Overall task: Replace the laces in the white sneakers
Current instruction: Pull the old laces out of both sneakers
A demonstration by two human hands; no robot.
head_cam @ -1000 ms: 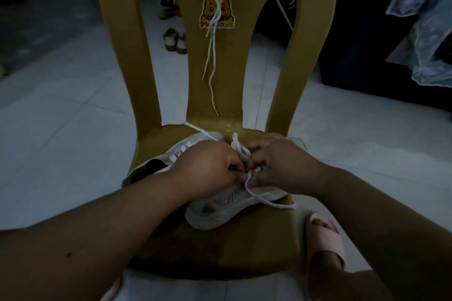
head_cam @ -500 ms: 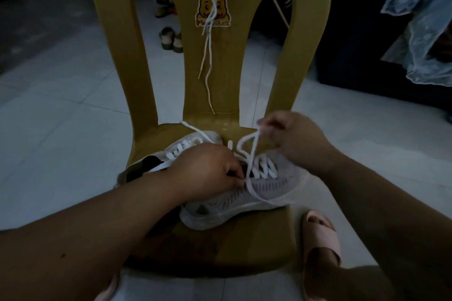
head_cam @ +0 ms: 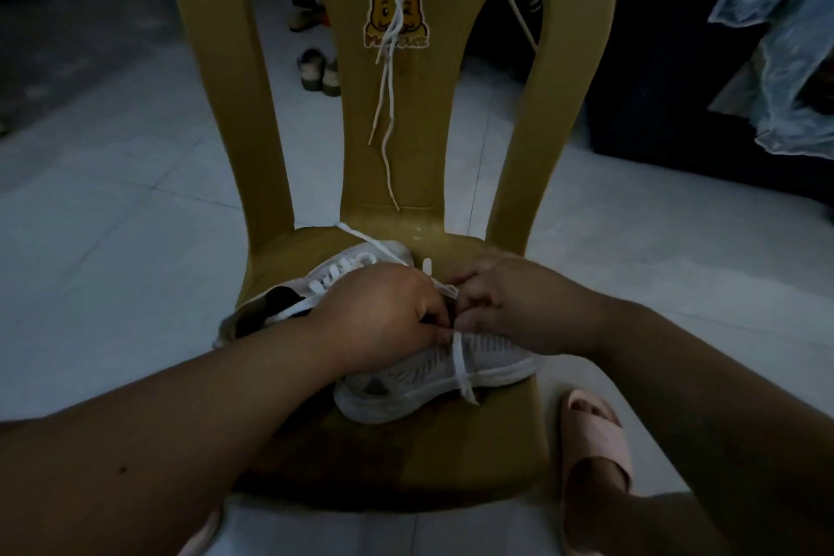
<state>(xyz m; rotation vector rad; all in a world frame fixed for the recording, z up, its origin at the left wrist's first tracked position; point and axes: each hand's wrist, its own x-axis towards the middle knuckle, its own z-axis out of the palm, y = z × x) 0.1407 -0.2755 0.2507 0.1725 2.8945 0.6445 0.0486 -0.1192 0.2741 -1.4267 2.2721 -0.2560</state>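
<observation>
A white mesh sneaker (head_cam: 433, 379) lies on the seat of a yellow plastic chair (head_cam: 451, 465), toe toward the right. My left hand (head_cam: 383, 321) rests on its middle, fingers curled at the eyelets. Right beside it, my right hand (head_cam: 505, 307) pinches the white lace (head_cam: 462, 363), whose free end hangs down over the shoe's near side. Another lace end (head_cam: 361, 237) trails back across the seat. The eyelets between my hands are hidden. More white laces (head_cam: 390, 59) hang down the chair's backrest.
The chair stands on a pale tiled floor (head_cam: 113, 239). A foot in a pink slide sandal (head_cam: 595, 438) is at the chair's right front corner. Sandals (head_cam: 318, 72) lie on the floor behind the backrest. Pale cloth (head_cam: 785, 36) hangs at the right edge.
My right hand, raised half a second ago with the lace pulled up, has come back down to the eyelets beside my left hand. The lace end now drapes over the shoe's side.
</observation>
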